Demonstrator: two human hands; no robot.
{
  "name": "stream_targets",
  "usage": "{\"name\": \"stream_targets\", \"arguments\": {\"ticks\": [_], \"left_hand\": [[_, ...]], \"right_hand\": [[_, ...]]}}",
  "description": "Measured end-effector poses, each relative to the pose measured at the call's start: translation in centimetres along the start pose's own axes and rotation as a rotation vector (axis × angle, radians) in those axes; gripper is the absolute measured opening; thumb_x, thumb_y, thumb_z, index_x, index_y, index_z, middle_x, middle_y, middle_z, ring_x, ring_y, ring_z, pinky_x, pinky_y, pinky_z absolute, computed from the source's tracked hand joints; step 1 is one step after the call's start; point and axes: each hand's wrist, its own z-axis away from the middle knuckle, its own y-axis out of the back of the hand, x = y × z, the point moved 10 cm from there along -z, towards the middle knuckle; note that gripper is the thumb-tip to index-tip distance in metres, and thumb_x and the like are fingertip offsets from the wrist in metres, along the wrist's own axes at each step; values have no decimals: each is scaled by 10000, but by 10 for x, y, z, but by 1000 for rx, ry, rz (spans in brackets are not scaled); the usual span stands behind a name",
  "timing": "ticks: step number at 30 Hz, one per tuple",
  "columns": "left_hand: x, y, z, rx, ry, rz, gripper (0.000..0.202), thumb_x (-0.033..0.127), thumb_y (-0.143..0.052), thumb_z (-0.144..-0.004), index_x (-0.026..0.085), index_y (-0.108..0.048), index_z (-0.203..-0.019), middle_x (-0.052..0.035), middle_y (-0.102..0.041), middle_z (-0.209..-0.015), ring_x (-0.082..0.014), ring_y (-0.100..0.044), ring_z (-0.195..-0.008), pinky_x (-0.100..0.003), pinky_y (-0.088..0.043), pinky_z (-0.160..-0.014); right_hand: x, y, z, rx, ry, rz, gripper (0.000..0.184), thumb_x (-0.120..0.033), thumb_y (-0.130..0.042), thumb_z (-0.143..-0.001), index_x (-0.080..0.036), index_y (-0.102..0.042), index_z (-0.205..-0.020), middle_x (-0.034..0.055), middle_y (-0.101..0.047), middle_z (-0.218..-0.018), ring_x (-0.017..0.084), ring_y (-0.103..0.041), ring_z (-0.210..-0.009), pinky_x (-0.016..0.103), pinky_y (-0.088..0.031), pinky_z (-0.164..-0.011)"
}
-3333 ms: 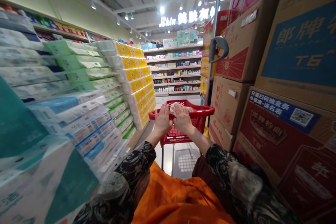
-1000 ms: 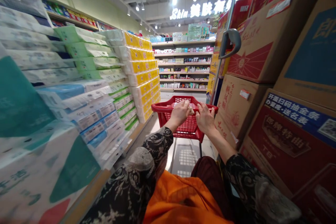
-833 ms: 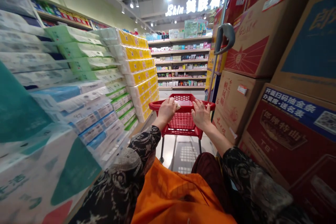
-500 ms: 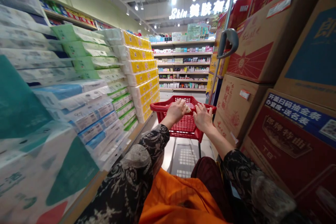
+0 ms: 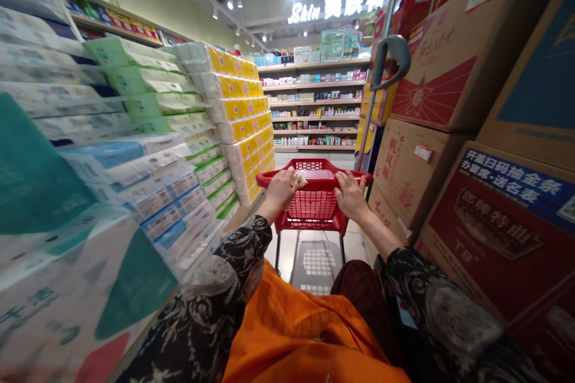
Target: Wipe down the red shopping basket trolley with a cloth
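Note:
A red plastic shopping cart (image 5: 314, 202) stands straight in front of me, its handle bar (image 5: 318, 177) running across the near side. My left hand (image 5: 283, 187) is closed around a small crumpled pale cloth (image 5: 300, 179), pressed to the left part of the bar. Whether it is cloth or tissue I cannot tell for sure. Farther right, my right hand (image 5: 351, 194) grips the same bar, fingers bent over its top. Through the mesh, no goods show in the basket.
Stacked tissue packs (image 5: 242, 119) line the left side. Tall cartons (image 5: 422, 167) rise close on the right, beside a metal post with a grey handle (image 5: 390, 63). Shelves of small bottles and boxes (image 5: 318, 96) stand ahead across the pale floor.
My left hand has slid left along the handle bar with the cloth, widening the gap between my hands. My right hand stays on the bar, nearly in place.

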Motion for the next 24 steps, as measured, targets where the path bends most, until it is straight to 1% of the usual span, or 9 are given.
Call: {"name": "stream_targets", "arguments": {"ticks": [4,7,9,11,14,17,19,21,24], "left_hand": [[19,7,14,14,-78,3,378,271,-439,-861,122,-485,-1206,-136,-594,-1144,-220,-544,-1076,-374,-420,-952],[26,14,23,2,-167,27,390,255,-459,-848,135,-479,-1219,-130,-581,-1179,-215,-539,-1091,-367,-418,-962],[21,20,26,1,-169,33,395,251,-466,-843,135,-482,-1220,-127,-582,-1180,-214,-533,-1103,-361,-417,-968],[10,25,27,5,-122,40,386,251,-469,-839,140,-497,-1207,-117,-595,-1155,-211,-540,-1091,-357,-426,-961],[3,25,26,5,-59,55,370,254,-474,-833,154,-517,-1186,-101,-609,-1122,-207,-557,-1054,-353,-446,-936],[15,19,23,-1,-53,46,372,266,-478,-832,139,-523,-1179,-110,-612,-1095,-212,-564,-1030,-352,-448,-925],[28,13,22,-7,-71,42,373,280,-478,-837,128,-523,-1174,-119,-614,-1072,-219,-564,-1022,-360,-443,-927],[43,9,22,-4,-105,59,375,299,-461,-853,129,-511,-1184,-123,-615,-1055,-222,-565,-1015,-372,-443,-924],[67,6,25,6,-197,122,392,300,-440,-866,152,-473,-1228,-119,-602,-1104,-211,-554,-1044,-374,-444,-930]], "right_hand": [[21,3,-1,14,8,44,441,-299,-343,-896,-157,-476,-1291,104,-486,-1355,248,-316,-1325,568,-101,-1083],[43,5,-7,10,-104,80,450,-323,-323,-911,-149,-475,-1296,116,-469,-1369,261,-307,-1329,594,-101,-1071],[49,7,-10,14,-179,75,449,-330,-318,-915,-147,-485,-1289,126,-461,-1374,271,-310,-1327,616,-106,-1059],[40,8,-12,15,-191,42,439,-329,-320,-915,-154,-500,-1276,123,-460,-1375,271,-320,-1322,623,-119,-1053],[5,5,-14,0,-100,-23,414,-312,-309,-923,-181,-531,-1246,106,-482,-1360,257,-351,-1308,607,-127,-1058],[-30,-1,-15,-39,-6,-44,397,-292,-299,-930,-208,-553,-1224,91,-531,-1316,244,-408,-1271,581,-131,-1066],[-43,-6,-14,-61,39,-32,384,-281,-309,-929,-226,-563,-1211,73,-543,-1306,237,-422,-1260,565,-142,-1066],[-43,-7,-13,-58,42,-14,379,-272,-312,-926,-233,-573,-1198,64,-541,-1310,232,-415,-1265,553,-151,-1062],[-26,-2,-9,-21,-4,0,396,-270,-291,-927,-226,-574,-1200,63,-538,-1313,234,-409,-1268,547,-148,-1062]]}}
